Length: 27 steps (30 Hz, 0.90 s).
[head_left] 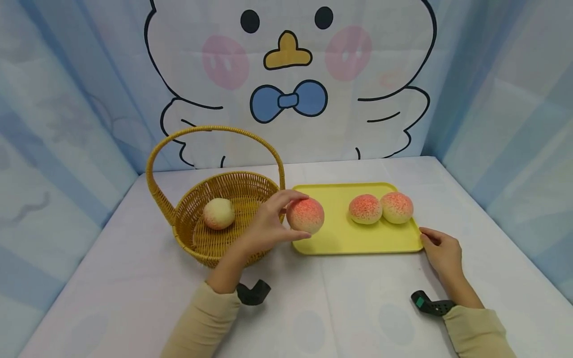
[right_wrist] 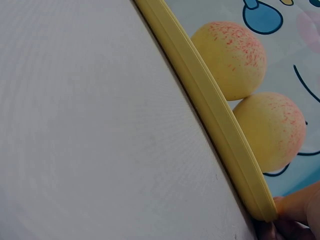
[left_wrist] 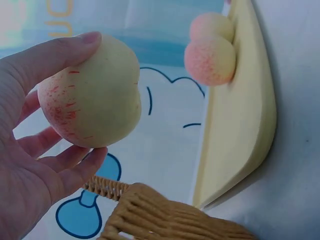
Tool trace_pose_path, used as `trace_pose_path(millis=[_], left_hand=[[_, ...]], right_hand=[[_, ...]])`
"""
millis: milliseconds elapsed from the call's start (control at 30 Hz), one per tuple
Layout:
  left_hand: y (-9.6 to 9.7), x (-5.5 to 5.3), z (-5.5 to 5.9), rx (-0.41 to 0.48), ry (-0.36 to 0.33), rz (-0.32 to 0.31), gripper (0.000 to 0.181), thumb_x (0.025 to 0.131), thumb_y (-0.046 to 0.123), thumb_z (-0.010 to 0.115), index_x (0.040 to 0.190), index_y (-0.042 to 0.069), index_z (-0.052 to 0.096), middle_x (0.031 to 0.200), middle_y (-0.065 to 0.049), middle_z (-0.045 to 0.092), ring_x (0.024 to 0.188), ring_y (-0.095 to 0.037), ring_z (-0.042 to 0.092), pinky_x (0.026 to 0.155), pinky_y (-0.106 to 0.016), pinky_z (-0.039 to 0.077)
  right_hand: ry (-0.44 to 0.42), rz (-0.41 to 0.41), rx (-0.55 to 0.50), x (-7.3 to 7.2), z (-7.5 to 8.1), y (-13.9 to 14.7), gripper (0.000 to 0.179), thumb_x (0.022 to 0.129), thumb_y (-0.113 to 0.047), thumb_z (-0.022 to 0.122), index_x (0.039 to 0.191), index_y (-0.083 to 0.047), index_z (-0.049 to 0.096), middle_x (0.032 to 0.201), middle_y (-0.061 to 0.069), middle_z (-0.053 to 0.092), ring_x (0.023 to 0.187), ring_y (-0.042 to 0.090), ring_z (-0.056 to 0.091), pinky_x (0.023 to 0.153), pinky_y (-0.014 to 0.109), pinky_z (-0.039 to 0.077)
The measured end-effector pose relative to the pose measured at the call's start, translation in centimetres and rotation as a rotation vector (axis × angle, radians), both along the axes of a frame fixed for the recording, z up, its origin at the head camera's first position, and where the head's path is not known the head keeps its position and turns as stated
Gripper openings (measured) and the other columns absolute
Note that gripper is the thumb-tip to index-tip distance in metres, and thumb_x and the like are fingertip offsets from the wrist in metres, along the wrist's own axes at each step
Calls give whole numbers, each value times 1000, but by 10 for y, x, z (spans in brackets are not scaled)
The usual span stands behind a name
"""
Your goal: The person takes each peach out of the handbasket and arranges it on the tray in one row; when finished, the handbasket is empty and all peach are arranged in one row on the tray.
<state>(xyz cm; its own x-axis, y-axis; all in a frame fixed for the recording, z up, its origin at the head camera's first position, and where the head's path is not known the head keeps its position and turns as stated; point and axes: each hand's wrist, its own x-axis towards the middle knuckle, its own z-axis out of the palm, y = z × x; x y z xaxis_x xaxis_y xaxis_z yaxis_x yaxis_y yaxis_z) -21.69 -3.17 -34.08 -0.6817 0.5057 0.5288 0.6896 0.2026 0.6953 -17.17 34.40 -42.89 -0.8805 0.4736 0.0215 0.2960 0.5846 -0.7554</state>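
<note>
My left hand (head_left: 264, 226) holds a peach (head_left: 306, 216) between thumb and fingers, raised over the gap between the basket and the tray. Up close in the left wrist view, this peach (left_wrist: 97, 95) is pale cream with a red-speckled side. A yellow tray (head_left: 329, 243) carries two more peaches, one (head_left: 365, 209) touching the other (head_left: 397, 208) towards its right end. At the tray's right front corner, my right hand (head_left: 444, 253) pinches the edge with thumb and fingers. Inside the woven basket (head_left: 185, 243) lies another peach (head_left: 219, 214), pale side up.
The basket's tall arched handle (head_left: 215, 128) rises above its bowl, just behind my left hand. A white cloth (head_left: 286, 318) covers the table. Behind it hangs a backdrop with a cartoon bird (head_left: 288, 139), and blue curtains (head_left: 58, 149) flank both sides.
</note>
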Motion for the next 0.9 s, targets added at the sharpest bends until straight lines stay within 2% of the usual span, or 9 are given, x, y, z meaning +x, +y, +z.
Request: trace_pose_path(millis=[267, 433, 633, 733, 900], left_hand=[[18, 1, -14, -45, -4, 30, 65, 60, 15, 87, 118, 10, 57, 116, -1, 52, 102, -11, 51, 77, -27, 49], [27, 2, -22, -89, -10, 72, 65, 61, 17, 87, 118, 10, 57, 117, -4, 52, 101, -15, 52, 77, -25, 48], [31, 0, -31, -114, -11, 102, 65, 60, 18, 87, 117, 9, 58, 116, -5, 53, 104, -17, 51, 82, -29, 46], [34, -1, -37, -134, -17, 112, 64, 61, 18, 87, 117, 9, 58, 116, -6, 53, 105, -18, 51, 85, -31, 45], [37, -2, -46, -180, -42, 119, 64, 63, 21, 86, 119, 10, 57, 116, -6, 52, 107, -18, 50, 90, -34, 43]], right_hand=[[6, -1, 8, 1, 1, -1, 37, 97, -16, 44, 125, 6, 52, 123, 24, 52, 108, 31, 48, 65, 13, 38], [0, -1, 16, 0, 1, -1, 37, 97, -16, 44, 126, 6, 51, 123, 24, 52, 110, 32, 48, 73, 22, 42], [3, 5, 16, 0, 2, -2, 37, 97, -16, 44, 126, 6, 51, 124, 24, 51, 111, 32, 47, 80, 33, 45], [3, 8, 18, 1, 3, -2, 37, 97, -16, 44, 126, 6, 51, 124, 25, 51, 111, 33, 47, 78, 29, 45], [16, 12, 26, 2, 4, -3, 36, 96, -14, 44, 125, 7, 52, 123, 25, 52, 109, 32, 48, 67, 15, 39]])
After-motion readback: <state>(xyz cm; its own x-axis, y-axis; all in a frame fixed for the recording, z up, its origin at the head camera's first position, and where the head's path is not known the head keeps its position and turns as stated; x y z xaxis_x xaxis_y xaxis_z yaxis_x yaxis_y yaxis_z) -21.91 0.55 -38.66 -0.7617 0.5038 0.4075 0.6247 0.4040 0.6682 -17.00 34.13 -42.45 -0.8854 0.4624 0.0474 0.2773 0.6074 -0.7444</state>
